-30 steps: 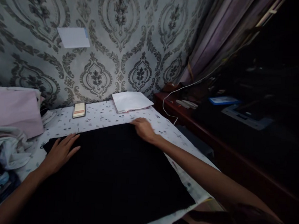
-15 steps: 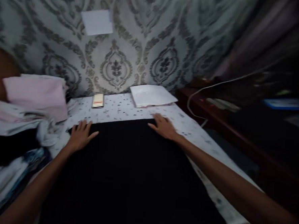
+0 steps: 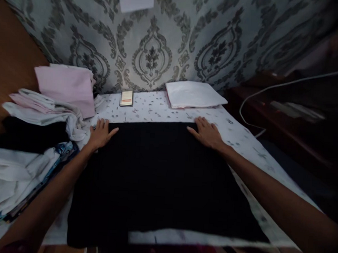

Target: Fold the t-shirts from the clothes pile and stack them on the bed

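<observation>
A black cloth (image 3: 160, 179) is spread flat over a white patterned sheet (image 3: 147, 111). My left hand (image 3: 101, 134) lies on its far left corner, fingers apart and thumb pointing inward. On the far right corner rests my right hand (image 3: 207, 133), palm down with the thumb stretched out. Neither hand grips anything. The cloth's near edge hangs over the front at the left, and a strip of sheet shows beyond it further right.
Folded pink cloth (image 3: 66, 89), white garments (image 3: 14, 174) and a black garment (image 3: 33, 135) are piled at the left. Near the wall lie a small card-like object (image 3: 126, 98) and folded white cloth (image 3: 194, 94). A white cable (image 3: 289, 83) runs over dark red furniture (image 3: 295, 128) at the right.
The view has shifted, so the wall and cloth sit further right and higher. Both hands remain on the cloth's far corners. More of its near edge now shows.
</observation>
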Demonstrator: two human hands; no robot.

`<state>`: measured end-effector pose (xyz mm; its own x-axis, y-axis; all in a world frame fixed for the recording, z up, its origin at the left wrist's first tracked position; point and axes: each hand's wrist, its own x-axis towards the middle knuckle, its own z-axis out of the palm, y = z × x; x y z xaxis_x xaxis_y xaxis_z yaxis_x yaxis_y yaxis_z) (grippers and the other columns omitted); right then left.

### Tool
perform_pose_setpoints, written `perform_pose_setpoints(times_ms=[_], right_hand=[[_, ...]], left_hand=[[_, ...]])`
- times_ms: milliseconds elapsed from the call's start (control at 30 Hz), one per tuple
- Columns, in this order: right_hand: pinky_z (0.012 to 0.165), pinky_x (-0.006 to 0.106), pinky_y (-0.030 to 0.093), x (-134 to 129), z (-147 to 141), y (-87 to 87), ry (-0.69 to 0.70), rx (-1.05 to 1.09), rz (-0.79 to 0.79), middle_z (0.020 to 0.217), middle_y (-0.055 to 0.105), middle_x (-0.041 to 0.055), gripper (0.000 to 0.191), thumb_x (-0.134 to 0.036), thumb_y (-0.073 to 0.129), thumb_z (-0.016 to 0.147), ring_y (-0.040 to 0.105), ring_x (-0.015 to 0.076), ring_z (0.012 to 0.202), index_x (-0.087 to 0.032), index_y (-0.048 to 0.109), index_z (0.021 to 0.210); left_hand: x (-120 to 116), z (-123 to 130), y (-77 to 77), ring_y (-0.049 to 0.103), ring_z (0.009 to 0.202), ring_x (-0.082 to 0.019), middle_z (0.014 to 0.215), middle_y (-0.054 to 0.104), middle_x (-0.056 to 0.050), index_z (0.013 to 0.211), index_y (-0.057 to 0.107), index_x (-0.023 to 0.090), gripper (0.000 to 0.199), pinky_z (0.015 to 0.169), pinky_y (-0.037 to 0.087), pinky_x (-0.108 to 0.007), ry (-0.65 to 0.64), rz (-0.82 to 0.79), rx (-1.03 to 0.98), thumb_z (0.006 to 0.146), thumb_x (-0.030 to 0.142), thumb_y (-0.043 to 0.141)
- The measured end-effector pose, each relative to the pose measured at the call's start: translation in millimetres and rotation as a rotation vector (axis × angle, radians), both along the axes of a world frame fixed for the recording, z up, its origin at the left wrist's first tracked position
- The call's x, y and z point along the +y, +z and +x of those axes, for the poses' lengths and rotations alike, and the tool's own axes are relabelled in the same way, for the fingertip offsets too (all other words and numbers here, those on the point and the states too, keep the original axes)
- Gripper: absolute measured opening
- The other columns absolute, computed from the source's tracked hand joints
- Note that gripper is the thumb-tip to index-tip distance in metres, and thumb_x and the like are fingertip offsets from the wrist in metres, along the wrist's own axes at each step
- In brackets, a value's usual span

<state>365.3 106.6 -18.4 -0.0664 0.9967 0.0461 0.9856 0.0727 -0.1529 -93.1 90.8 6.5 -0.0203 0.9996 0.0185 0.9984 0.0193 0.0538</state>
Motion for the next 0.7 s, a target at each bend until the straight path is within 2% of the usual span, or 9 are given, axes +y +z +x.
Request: perform_pose_setpoints(times_ms=[100,200,300,367,433,500,600,700], right_hand=[[0.12,0.056,0.027,-14.4,6.4,3.4,-0.026,0.131,0.07,0.16,0.035,0.019,0.071,-0.057,0.028,0.1,0.028,0.0345,0.15,-0.011,0.034,0.153],[0.118,0.056,0.032,-59.4,15.2,11.2,0.029,0.239,0.176,0.158,0.039,0.0164,0.061,-0.05,0.032,0.101,0.034,0.0337,0.147,-0.015,0.042,0.15],[0.114,0.057,0.037,-133.9,19.7,23.4,0.122,0.281,0.178,0.153,0.046,0.012,0.048,-0.049,0.038,0.1,0.043,0.0325,0.141,-0.023,0.057,0.136],[0.111,0.054,0.042,-189.1,21.5,28.0,0.186,0.294,0.099,0.149,0.052,0.0104,0.041,-0.05,0.043,0.098,0.048,0.0317,0.136,-0.027,0.065,0.124],[0.106,0.053,0.048,-239.5,24.7,27.0,0.225,0.299,0.054,0.144,0.056,0.0104,0.038,-0.053,0.047,0.097,0.054,0.0319,0.131,-0.029,0.069,0.116],[0.101,0.052,0.053,-279.3,30.2,21.4,0.262,0.288,0.073,0.14,0.059,0.0104,0.037,-0.056,0.055,0.092,0.057,0.0328,0.127,-0.031,0.07,0.115],[0.096,0.052,0.056,-314.4,40.5,11.0,0.275,0.27,0.123,0.14,0.061,0.0062,0.042,-0.053,0.063,0.089,0.06,0.0332,0.125,-0.041,0.064,0.129],[0.095,0.053,0.059,-325.3,48.0,5.4,0.272,0.268,0.179,0.144,0.058,-0.0004,0.051,-0.045,0.059,0.092,0.062,0.0311,0.123,-0.051,0.05,0.142]], left_hand=[[-11.0,-3.8,3.7,0.021,0.152,-0.04,0.163,0.026,-0.025,0.153,0.032,0.013,0.074,0.113,0.025,-0.071,-0.026,0.072,-0.05,0.098,0.062,0.027],[-45.7,-7.7,10.0,0.026,0.15,-0.038,0.162,0.028,-0.023,0.151,0.034,0.015,0.069,0.116,0.027,-0.064,-0.135,0.145,-0.133,0.098,0.059,0.03],[-107.0,-13.7,18.3,0.032,0.148,-0.033,0.159,0.034,-0.016,0.146,0.04,0.021,0.061,0.119,0.031,-0.053,-0.404,0.159,-0.243,0.098,0.057,0.037],[-156.3,-19.5,21.2,0.04,0.142,-0.032,0.155,0.041,-0.011,0.143,0.044,0.029,0.054,0.116,0.036,-0.052,-0.551,0.115,-0.26,0.096,0.056,0.044],[-204.7,-25.8,20.7,0.05,0.133,-0.032,0.146,0.049,-0.01,0.143,0.045,0.034,0.056,0.107,0.046,-0.051,-0.607,0.083,-0.244,0.092,0.057,0.054],[-245.9,-31.0,17.3,0.055,0.125,-0.034,0.141,0.055,-0.011,0.146,0.044,0.035,0.069,0.098,0.051,-0.05,-0.635,0.036,-0.21,0.085,0.06,0.063],[-285.8,-36.3,8.1,0.054,0.125,-0.037,0.142,0.057,-0.012,0.15,0.043,0.035,0.084,0.099,0.05,-0.052,-0.7,0.025,-0.074,0.076,0.064,0.07],[-301.2,-42.3,-3.5,0.052,0.132,-0.035,0.148,0.054,-0.008,0.15,0.043,0.039,0.079,0.109,0.041,-0.051,-0.772,0.075,0.088,0.079,0.063,0.067]])
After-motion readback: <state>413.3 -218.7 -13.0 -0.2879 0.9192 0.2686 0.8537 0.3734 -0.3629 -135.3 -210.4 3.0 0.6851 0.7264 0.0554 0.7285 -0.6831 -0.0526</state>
